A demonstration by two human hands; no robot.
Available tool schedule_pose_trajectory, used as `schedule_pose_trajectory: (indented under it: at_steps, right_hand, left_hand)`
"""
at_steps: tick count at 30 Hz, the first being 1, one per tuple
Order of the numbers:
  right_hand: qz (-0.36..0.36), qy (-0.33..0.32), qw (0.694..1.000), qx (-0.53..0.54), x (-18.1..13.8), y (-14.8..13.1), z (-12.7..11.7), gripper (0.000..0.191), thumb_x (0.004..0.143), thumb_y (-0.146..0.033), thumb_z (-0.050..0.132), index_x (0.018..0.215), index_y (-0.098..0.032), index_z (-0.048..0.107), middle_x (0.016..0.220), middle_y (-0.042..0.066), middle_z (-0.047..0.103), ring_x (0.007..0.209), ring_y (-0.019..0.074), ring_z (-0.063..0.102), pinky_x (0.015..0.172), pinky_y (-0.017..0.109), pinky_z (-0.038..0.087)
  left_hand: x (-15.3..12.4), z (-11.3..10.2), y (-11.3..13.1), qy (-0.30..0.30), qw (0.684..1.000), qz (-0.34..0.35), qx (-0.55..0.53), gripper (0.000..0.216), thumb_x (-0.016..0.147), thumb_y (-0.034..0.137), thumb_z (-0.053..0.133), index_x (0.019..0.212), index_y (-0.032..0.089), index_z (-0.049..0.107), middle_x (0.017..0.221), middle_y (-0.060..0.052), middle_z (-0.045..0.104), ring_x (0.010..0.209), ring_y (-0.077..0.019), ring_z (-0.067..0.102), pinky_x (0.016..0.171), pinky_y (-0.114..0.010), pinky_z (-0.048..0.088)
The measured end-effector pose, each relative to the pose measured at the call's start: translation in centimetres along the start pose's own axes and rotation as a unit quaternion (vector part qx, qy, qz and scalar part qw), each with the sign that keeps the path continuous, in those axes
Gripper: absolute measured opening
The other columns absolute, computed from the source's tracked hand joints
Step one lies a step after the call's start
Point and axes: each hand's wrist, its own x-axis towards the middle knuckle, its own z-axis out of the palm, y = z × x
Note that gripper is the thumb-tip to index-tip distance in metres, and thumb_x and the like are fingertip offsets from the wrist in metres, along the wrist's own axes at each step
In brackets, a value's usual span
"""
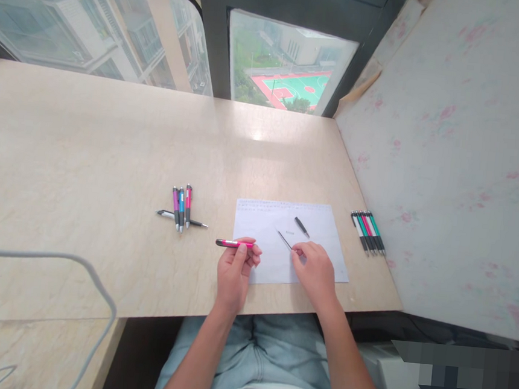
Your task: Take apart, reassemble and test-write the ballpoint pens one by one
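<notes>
My left hand (233, 271) is closed around a pink pen barrel (228, 243) with a black end, held level over the paper's left edge. Between the thumb and fingertips of my right hand (315, 269) is a thin dark pen refill (284, 240), its tip pointing up and left above the paper. On the white paper sheet (275, 268), which has rows of small writing along its top, lie a black pen grip section (302, 227) and a small spring (289, 232).
To the left, purple, blue and pink pens (180, 209) rest across a white-and-black pen (200, 224). A row of several pens (368, 233) lies at the right by the papered wall (465, 176). A grey cable (72, 257) curves over the table's left (61, 171). Windows stand behind.
</notes>
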Motion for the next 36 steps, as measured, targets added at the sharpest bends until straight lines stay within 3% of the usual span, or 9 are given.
schedule_pose_trajectory:
  at_steps: [7, 12, 18, 22, 25, 29, 30, 32, 36]
  right_hand:
    - [0.036, 0.051, 0.996, -0.061, 1.3, -0.9, 0.4, 0.009, 0.084, -0.021, 0.056, 0.086, -0.023, 0.065, 0.080, 0.006, 0.068, 0.079, 0.0236, 0.058, 0.061, 0.032, 0.038]
    - [0.045, 0.081, 0.995, -0.028, 1.1, -1.3, 0.3, 0.011, 0.086, -0.025, 0.055, 0.089, -0.022, 0.065, 0.077, 0.005, 0.067, 0.078, 0.0229, 0.058, 0.063, 0.032, 0.040]
    - [0.049, 0.040, 0.990, 0.129, -0.3, -2.5, 0.2, 0.018, 0.088, -0.026, 0.051, 0.087, -0.021, 0.068, 0.081, 0.004, 0.069, 0.068, 0.0181, 0.060, 0.067, 0.032, 0.046]
    - [0.114, 0.004, 0.953, 0.281, -1.2, -3.6, 0.1, 0.018, 0.086, -0.031, 0.056, 0.088, -0.020, 0.071, 0.084, 0.006, 0.071, 0.076, 0.0203, 0.065, 0.065, 0.031, 0.049]
    - [0.196, -0.041, 0.867, 0.456, -1.8, -4.5, 0.0, 0.018, 0.084, -0.034, 0.061, 0.090, -0.020, 0.071, 0.082, 0.005, 0.071, 0.078, 0.0203, 0.066, 0.071, 0.033, 0.053]
    - [0.296, -0.057, 0.635, 0.711, -2.2, -5.6, 0.1, 0.015, 0.083, -0.029, 0.065, 0.091, -0.018, 0.070, 0.097, 0.008, 0.073, 0.095, 0.0205, 0.068, 0.090, 0.036, 0.054]
    - [0.307, -0.057, 0.591, 0.744, -2.2, -5.9, 0.2, 0.013, 0.082, -0.027, 0.066, 0.091, -0.018, 0.071, 0.101, 0.008, 0.073, 0.101, 0.0211, 0.068, 0.095, 0.037, 0.053]
    - [0.314, -0.063, 0.542, 0.777, -2.1, -6.5, 0.3, 0.013, 0.081, -0.023, 0.067, 0.091, -0.018, 0.072, 0.105, 0.009, 0.072, 0.108, 0.0217, 0.065, 0.102, 0.038, 0.050]
    - [0.297, -0.067, 0.522, 0.797, -1.8, -7.6, 0.3, 0.016, 0.081, -0.020, 0.065, 0.095, -0.017, 0.072, 0.106, 0.006, 0.072, 0.110, 0.0198, 0.065, 0.107, 0.036, 0.046]
  left_hand:
    - [0.0, 0.1, 0.1, -0.004, 1.000, -0.007, 0.004, 0.023, 0.084, 0.034, 0.066, 0.096, 0.014, 0.068, 0.077, -0.006, 0.067, 0.065, -0.0101, 0.057, 0.064, -0.023, 0.045]
    - [0.0, 0.3, 0.1, -0.006, 1.000, -0.015, 0.010, 0.024, 0.084, 0.035, 0.067, 0.095, 0.014, 0.068, 0.078, -0.006, 0.067, 0.065, -0.0110, 0.058, 0.064, -0.024, 0.046]
    - [-0.1, 0.3, 0.1, -0.015, 1.000, -0.020, 0.016, 0.024, 0.084, 0.035, 0.067, 0.095, 0.014, 0.068, 0.079, -0.006, 0.068, 0.066, -0.0108, 0.058, 0.065, -0.024, 0.046]
    - [-0.2, 0.3, 0.0, -0.018, 0.999, -0.019, 0.019, 0.024, 0.084, 0.035, 0.066, 0.095, 0.014, 0.068, 0.079, -0.006, 0.068, 0.066, -0.0113, 0.058, 0.065, -0.024, 0.046]
    - [-0.3, 0.2, 0.1, -0.011, 0.999, -0.031, 0.010, 0.023, 0.083, 0.034, 0.067, 0.094, 0.014, 0.069, 0.080, -0.006, 0.067, 0.066, -0.0113, 0.058, 0.066, -0.024, 0.047]
    - [-0.7, 0.5, 0.7, 0.003, 0.999, -0.018, 0.050, 0.022, 0.084, 0.035, 0.066, 0.093, 0.015, 0.070, 0.085, -0.006, 0.067, 0.070, -0.0125, 0.058, 0.070, -0.027, 0.048]
    - [-0.8, 0.6, 1.0, 0.004, 0.996, 0.007, 0.089, 0.021, 0.084, 0.035, 0.065, 0.092, 0.016, 0.071, 0.088, -0.007, 0.068, 0.073, -0.0138, 0.059, 0.073, -0.028, 0.048]
    - [-1.1, 1.1, 1.7, -0.010, 0.979, 0.072, 0.190, 0.019, 0.083, 0.033, 0.067, 0.090, 0.017, 0.073, 0.094, -0.008, 0.068, 0.084, -0.0182, 0.061, 0.083, -0.031, 0.047]
    - [-1.4, 1.7, 2.6, -0.065, 0.924, 0.161, 0.341, 0.013, 0.080, 0.026, 0.070, 0.092, 0.022, 0.075, 0.106, -0.009, 0.066, 0.105, -0.0256, 0.058, 0.098, -0.037, 0.041]
